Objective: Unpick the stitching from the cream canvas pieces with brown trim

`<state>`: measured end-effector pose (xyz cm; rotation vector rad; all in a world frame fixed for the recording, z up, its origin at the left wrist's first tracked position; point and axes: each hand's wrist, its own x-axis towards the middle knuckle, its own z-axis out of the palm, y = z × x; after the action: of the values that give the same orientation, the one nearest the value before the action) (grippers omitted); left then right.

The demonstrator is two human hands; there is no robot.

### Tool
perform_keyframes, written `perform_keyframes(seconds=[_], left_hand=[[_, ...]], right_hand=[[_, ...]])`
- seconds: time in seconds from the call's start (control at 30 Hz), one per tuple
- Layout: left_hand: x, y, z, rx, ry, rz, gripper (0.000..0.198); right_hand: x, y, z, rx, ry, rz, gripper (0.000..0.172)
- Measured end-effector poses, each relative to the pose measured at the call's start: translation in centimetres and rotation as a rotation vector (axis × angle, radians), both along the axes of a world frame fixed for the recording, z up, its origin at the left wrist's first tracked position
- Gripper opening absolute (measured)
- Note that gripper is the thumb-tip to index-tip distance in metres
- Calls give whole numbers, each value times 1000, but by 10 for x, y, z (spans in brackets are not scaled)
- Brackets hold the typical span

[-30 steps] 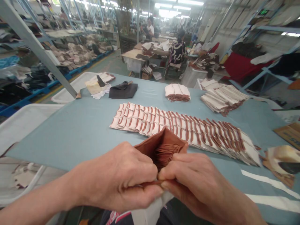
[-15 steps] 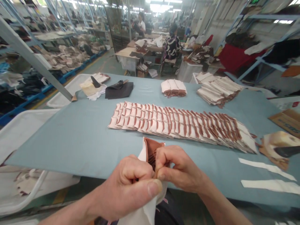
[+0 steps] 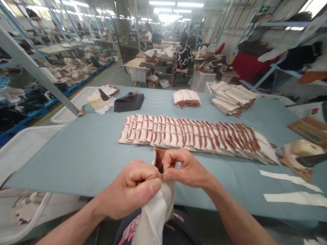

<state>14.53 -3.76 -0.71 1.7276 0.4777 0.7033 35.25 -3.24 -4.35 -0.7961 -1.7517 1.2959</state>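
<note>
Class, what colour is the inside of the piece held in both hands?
Reddish brown; the inside of the held piece shows in the head view.

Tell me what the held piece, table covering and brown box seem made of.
Held piece: possibly leather or imitation leather, matte brown inside; the outside looks pale and cloth-like, hanging in soft folds. Table covering: perhaps vinyl or smooth cloth, dull blue-green, with faint wrinkles. Box: most likely cardboard, matte brown with dark print and flat, stiff-looking panels.
</note>
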Motion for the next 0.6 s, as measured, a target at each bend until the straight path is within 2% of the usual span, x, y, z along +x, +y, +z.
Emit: perform_keyframes(seconds=[0.13,0.3,0.43,0.5,0.6], left_hand=[[-11,3,6,-59,-67,75,62],[-34,25,-2,-97,-138,176,62],[-51,47,-4,15,-23,215,58],[-56,59,2,124,107,198,53],[-55,68,16,326,274,95,36]], right_hand=[[9,10,-13,80,-49,-94,57],[21,4,-21,181,-211,-126,42],[23,-5,-2,167,-224,-126,24],[25,-9,14,204,-229,-127,20],[25,-14,39,304,-270,-89,16]])
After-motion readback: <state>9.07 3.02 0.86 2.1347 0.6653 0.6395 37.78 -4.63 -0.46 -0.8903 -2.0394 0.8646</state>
